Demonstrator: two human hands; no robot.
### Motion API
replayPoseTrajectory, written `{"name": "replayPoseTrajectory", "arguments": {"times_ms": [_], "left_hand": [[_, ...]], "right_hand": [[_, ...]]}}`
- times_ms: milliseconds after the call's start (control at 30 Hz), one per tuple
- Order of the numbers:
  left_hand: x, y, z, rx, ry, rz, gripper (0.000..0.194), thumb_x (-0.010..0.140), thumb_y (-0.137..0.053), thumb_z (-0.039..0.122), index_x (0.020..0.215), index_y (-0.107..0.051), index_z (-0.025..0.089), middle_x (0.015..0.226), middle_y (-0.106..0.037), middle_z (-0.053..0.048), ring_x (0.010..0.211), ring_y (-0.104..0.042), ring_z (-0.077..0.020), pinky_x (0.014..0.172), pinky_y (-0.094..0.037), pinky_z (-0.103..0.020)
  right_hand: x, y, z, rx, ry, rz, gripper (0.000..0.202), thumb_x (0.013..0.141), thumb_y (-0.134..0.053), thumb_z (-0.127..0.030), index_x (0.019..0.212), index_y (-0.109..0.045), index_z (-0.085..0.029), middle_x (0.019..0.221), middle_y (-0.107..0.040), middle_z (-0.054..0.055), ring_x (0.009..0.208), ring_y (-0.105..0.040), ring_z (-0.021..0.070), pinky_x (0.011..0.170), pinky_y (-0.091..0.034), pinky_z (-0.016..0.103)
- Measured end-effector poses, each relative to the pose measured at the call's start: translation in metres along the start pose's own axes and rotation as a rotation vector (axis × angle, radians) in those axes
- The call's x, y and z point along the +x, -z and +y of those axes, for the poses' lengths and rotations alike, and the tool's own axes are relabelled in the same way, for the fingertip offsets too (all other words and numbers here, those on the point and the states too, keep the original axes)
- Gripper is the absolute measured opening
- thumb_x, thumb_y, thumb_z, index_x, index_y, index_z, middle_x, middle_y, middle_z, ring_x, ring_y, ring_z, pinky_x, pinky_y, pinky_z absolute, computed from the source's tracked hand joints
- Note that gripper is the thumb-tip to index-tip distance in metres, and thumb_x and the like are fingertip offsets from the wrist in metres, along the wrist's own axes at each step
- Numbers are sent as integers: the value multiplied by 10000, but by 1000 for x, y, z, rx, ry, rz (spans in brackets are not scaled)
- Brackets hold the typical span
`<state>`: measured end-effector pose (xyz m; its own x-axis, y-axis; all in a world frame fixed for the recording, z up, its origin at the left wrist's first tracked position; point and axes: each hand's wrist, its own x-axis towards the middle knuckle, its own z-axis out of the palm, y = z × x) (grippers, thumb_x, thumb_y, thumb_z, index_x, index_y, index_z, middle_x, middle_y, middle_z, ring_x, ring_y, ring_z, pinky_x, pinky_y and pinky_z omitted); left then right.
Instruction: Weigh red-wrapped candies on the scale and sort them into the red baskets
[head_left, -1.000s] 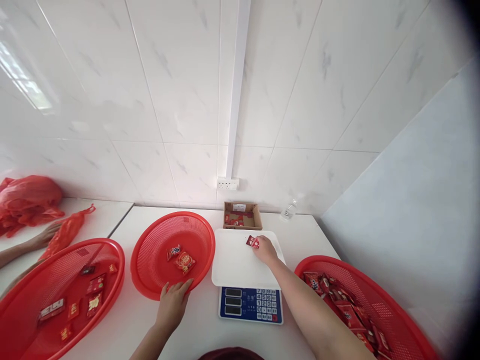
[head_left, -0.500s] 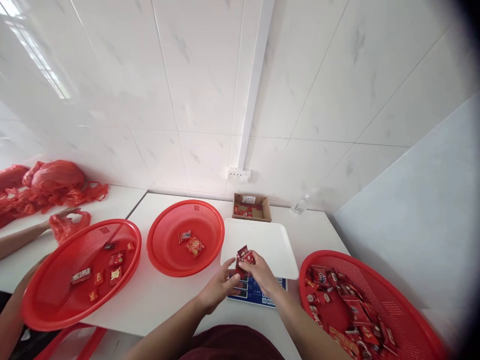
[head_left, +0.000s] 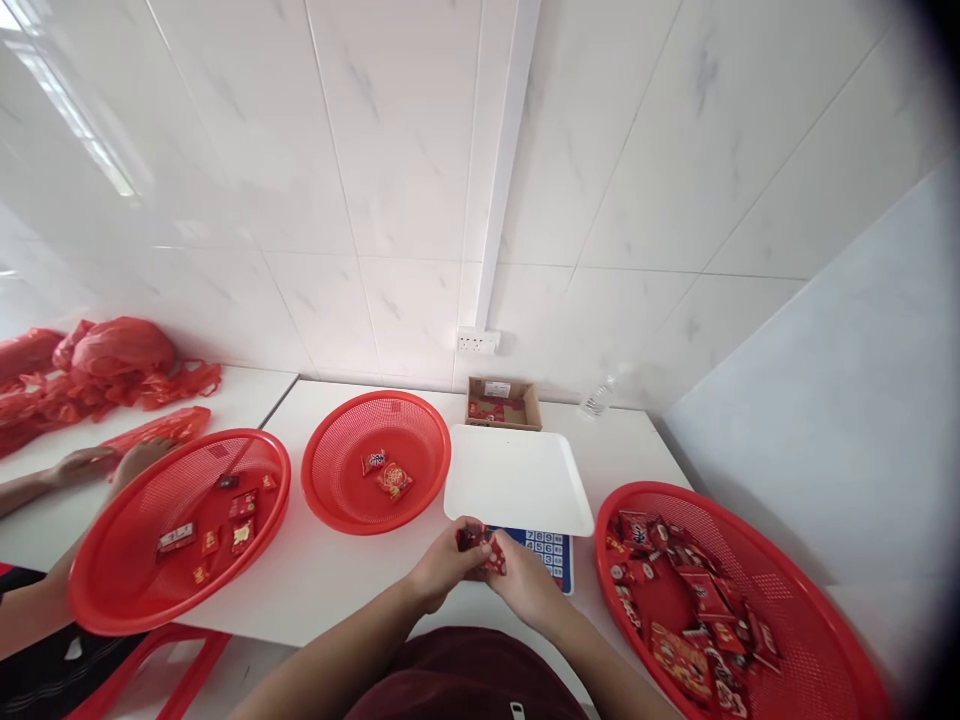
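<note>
My left hand [head_left: 441, 568] and my right hand [head_left: 525, 580] meet at the table's front, both closed around small red wrapped snack packets [head_left: 491, 556]. The fingers partly hide the packets, and I cannot tell how many there are. Just beyond my hands is a scale with a white pan [head_left: 517, 480] and a blue keypad [head_left: 549, 552]; the hands cover the keypad's left side. To the right, a large red basket [head_left: 817, 610] holds many red packets. Left of the pan, a red basket [head_left: 326, 465] contains two packets.
Farther left stands another red basket [head_left: 112, 590] with several packets. Beside it, another person's hands [head_left: 81, 463] handle a red plastic bag [head_left: 184, 425]. More red bags [head_left: 120, 350] lie behind. A cardboard box [head_left: 531, 408] and clear bottle [head_left: 598, 398] stand by the wall.
My left hand has closed in on the packets and both hands have drawn nearer my body. The other person's bag now lies flatter, with both their hands on or beside it.
</note>
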<state>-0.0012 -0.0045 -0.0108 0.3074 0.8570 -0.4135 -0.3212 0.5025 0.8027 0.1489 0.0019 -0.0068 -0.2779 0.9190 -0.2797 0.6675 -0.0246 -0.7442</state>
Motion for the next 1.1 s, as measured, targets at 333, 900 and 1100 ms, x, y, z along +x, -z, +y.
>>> {"name": "replayPoseTrajectory", "arguments": {"times_ms": [333, 900, 1100], "left_hand": [[10, 31, 24, -259, -86, 249, 246, 723, -719, 316, 839, -591, 142, 828, -678, -55, 719, -632, -113, 741, -500, -259], [-8, -1, -7, 261, 61, 28, 429, 639, -698, 521, 803, -557, 151, 697, -606, 0, 635, -555, -102, 628, -458, -262], [-1, 13, 4, 104, 16, 50, 392, 645, -724, 485, 746, -550, 148, 679, -617, 2, 578, -544, -80, 607, -449, -234]], "right_hand": [[-5, -2, 7, 301, -25, -37, 357, 691, -629, -346, 1014, -549, -219, 946, -668, 38, 833, -621, 200, 672, -457, 284], [-4, -17, 17, 229, 82, 58, 575, 678, -587, -210, 1249, -534, -259, 1167, -579, 69, 1131, -530, 220, 1010, -394, 382], [-10, -10, 24, 470, 9, 20, 542, 715, -574, -335, 1241, -525, -216, 975, -642, 56, 850, -629, 207, 773, -518, 366]]}}
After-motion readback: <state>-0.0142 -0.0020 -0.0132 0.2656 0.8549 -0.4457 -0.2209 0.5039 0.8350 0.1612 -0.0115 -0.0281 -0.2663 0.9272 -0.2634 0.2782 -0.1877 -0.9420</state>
